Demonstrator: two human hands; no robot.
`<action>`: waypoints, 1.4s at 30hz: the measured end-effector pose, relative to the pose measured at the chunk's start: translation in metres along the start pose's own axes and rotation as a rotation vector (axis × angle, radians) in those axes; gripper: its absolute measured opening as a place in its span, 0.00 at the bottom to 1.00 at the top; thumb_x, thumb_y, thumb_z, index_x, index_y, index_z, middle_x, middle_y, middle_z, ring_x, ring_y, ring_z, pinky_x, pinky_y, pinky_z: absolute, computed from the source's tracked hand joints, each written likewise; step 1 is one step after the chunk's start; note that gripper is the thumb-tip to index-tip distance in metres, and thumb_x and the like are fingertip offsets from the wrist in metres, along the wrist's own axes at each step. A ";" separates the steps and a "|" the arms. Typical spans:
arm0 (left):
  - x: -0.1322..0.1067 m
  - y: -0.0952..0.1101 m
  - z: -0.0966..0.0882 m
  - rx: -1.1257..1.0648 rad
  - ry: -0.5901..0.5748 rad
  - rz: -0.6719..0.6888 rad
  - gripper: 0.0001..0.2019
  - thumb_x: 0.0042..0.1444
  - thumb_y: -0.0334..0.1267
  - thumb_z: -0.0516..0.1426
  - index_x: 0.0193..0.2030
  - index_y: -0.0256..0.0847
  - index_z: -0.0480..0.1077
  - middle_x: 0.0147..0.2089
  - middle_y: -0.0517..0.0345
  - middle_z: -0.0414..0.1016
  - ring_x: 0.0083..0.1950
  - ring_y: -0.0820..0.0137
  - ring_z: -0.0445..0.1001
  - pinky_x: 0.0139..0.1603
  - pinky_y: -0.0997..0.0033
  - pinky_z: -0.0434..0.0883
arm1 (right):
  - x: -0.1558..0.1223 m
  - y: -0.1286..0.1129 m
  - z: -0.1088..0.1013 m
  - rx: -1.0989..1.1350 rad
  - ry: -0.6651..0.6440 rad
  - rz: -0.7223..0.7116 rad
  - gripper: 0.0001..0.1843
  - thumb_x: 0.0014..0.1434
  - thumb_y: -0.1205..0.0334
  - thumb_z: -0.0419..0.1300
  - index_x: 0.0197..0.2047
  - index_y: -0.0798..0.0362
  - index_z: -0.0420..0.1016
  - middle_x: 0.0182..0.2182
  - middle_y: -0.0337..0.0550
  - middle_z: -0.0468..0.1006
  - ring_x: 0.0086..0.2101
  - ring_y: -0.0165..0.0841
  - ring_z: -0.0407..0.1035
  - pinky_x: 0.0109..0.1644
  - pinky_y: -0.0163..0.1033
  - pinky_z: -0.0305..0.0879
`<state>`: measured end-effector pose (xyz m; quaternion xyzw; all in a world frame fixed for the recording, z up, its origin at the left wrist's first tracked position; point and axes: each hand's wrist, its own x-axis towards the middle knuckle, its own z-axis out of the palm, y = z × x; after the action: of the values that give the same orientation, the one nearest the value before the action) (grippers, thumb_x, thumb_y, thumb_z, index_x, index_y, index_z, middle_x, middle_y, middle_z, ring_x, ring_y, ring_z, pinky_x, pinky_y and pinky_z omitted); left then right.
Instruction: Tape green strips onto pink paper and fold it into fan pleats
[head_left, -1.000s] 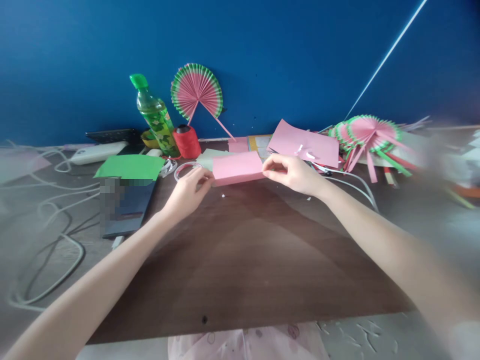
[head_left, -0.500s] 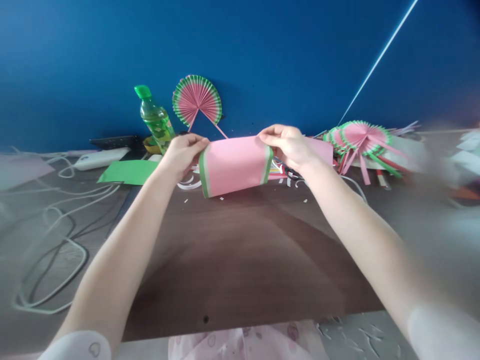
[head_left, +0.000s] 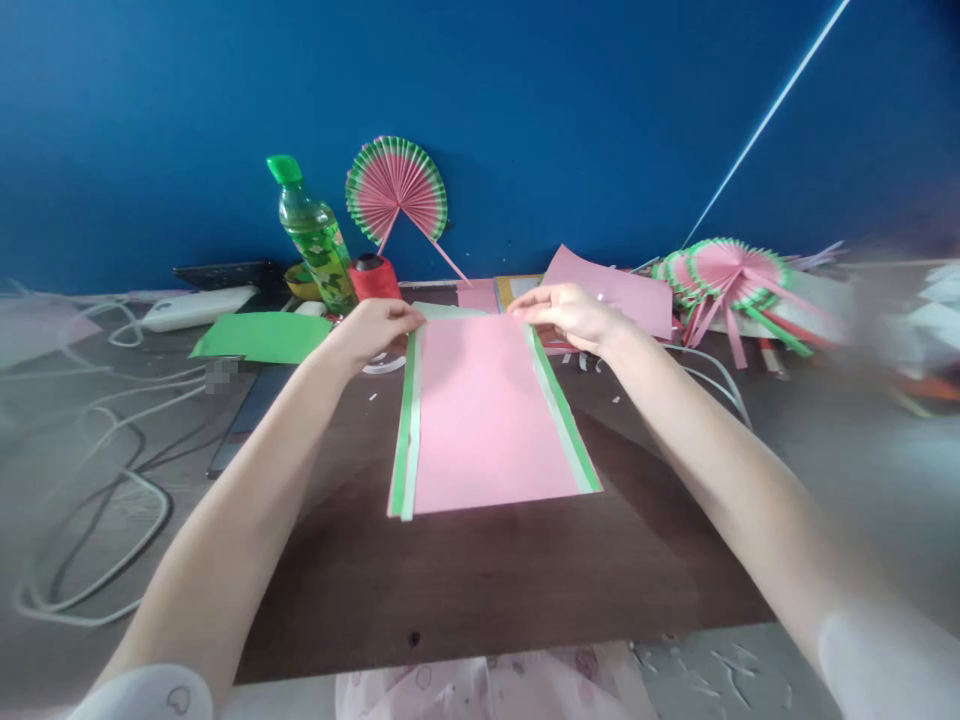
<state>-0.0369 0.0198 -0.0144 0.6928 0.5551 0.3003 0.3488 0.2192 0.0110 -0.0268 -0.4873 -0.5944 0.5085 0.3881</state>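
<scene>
A pink sheet of paper (head_left: 487, 420) with green and pale green strips along its left and right sides hangs between my hands, its near edge over the brown table (head_left: 487, 590). My left hand (head_left: 379, 330) pinches the far left corner. The far right corner is pinched by my right hand (head_left: 566, 315). At the lower left, the end of a pale strip sticks out slightly past the sheet's edge. Behind, a pleated pink and green paper fan (head_left: 397, 195) leans on the blue wall. More pleated fans (head_left: 724, 275) lie at the right.
Left of the sheet stand a green-capped bottle (head_left: 311, 235) and a red thread spool (head_left: 375, 278). Green paper (head_left: 259, 337), a dark phone (head_left: 251, 415) and looped white cables (head_left: 161, 500) lie at left. Another pink sheet (head_left: 611, 290) rests behind my right hand.
The pink sheet has tipped from a foreshortened, curled view to a flatter one, its near edge now closer to me. Both hands have moved slightly lower and still hold its far corners.
</scene>
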 end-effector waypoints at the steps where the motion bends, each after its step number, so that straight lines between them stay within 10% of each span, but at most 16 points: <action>1: 0.001 -0.004 0.000 0.113 -0.082 0.001 0.10 0.48 0.40 0.55 0.32 0.35 0.70 0.26 0.59 0.72 0.26 0.73 0.71 0.28 0.75 0.69 | 0.001 0.005 0.000 -0.114 -0.042 0.017 0.06 0.46 0.65 0.63 0.31 0.55 0.74 0.24 0.39 0.74 0.25 0.28 0.67 0.30 0.36 0.67; 8: 0.002 -0.012 0.004 0.749 -0.371 0.213 0.12 0.48 0.43 0.52 0.32 0.41 0.73 0.32 0.60 0.75 0.32 0.71 0.70 0.31 0.76 0.62 | -0.001 0.015 0.003 -0.752 -0.247 -0.103 0.04 0.47 0.65 0.60 0.29 0.54 0.75 0.29 0.40 0.77 0.31 0.30 0.68 0.34 0.35 0.62; 42: -0.001 -0.010 0.019 0.826 -0.522 0.302 0.12 0.44 0.30 0.52 0.36 0.39 0.70 0.37 0.60 0.75 0.34 0.74 0.71 0.30 0.80 0.63 | -0.009 0.006 0.019 -1.044 -0.441 -0.124 0.15 0.45 0.77 0.54 0.36 0.53 0.71 0.36 0.43 0.75 0.33 0.31 0.67 0.32 0.33 0.57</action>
<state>-0.0274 0.0172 -0.0339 0.8973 0.4156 -0.0802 0.1255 0.2041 -0.0017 -0.0359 -0.4612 -0.8612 0.2135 -0.0083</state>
